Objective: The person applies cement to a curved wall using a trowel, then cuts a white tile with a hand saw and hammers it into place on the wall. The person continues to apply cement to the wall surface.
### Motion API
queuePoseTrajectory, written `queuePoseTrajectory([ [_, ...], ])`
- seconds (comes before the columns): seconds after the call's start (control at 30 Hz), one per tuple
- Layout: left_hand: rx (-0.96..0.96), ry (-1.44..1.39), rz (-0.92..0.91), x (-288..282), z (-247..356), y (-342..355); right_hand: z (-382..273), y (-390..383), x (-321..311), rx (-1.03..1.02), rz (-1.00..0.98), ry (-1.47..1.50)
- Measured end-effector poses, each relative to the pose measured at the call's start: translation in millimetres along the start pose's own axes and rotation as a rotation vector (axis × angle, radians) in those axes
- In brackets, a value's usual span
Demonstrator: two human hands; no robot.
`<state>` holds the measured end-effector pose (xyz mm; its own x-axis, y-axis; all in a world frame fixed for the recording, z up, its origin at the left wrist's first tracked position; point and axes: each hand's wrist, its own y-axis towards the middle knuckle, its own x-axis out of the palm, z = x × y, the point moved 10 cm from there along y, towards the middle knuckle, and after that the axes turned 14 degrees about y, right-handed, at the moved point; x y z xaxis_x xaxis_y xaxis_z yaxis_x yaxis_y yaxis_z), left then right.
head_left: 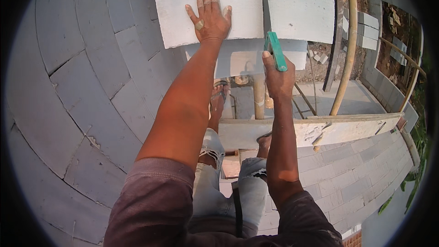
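My left hand [211, 22] lies flat with spread fingers on a pale lightweight concrete block [299, 14], left of a hand saw [274, 51]. Closed around the saw's green handle is my right hand [280, 80], just off the block's near edge. The saw's dark blade runs away from me across the block, with block on both sides of it. How deep the blade sits in the block cannot be made out. Beneath it shows another pale block [238, 59], partly in shadow.
A grey block wall [91, 77] rises on my left. Bamboo poles [346, 50] stand at the right, beside a dark upright post [334, 32]. A mortar-stained plank [356, 128] crosses near my feet. Stacked blocks [367, 29] and rubble lie lower down at the right.
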<state>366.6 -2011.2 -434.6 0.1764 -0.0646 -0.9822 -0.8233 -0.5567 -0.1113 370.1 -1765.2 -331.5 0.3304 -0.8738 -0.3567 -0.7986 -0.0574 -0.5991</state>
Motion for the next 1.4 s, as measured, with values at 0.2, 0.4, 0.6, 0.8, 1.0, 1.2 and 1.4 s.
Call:
queuePoseTrajectory([
  [0.2,0.013,-0.053,0.113,3.0,-3.7,1.6,119.9,-89.6,-26.3,-0.25,0.027,0.144],
  [0.4,0.056,-0.078,0.141,1.0,-1.2,-3.7,183.1,-118.3,-25.5,-0.209,-0.005,0.171],
  [0.6,0.056,-0.106,0.086,-1.6,-2.6,-11.8,152.7,-64.4,-7.2,-0.177,-0.034,0.245],
  [0.8,0.076,-0.044,0.082,-8.5,6.0,-4.9,264.1,-135.7,-16.3,-0.304,-0.005,0.23],
  [1.0,0.089,-0.055,0.084,-11.0,15.9,-4.1,172.5,-26.2,6.2,-0.277,-0.096,0.24],
  [1.2,0.101,0.019,0.13,-9.7,5.5,-4.5,322.6,-109.7,-13.4,-0.388,-0.017,0.178],
  [1.4,0.133,0.032,0.148,-2.0,9.5,-1.6,190.3,-6.7,23.6,-0.355,-0.089,0.301],
])
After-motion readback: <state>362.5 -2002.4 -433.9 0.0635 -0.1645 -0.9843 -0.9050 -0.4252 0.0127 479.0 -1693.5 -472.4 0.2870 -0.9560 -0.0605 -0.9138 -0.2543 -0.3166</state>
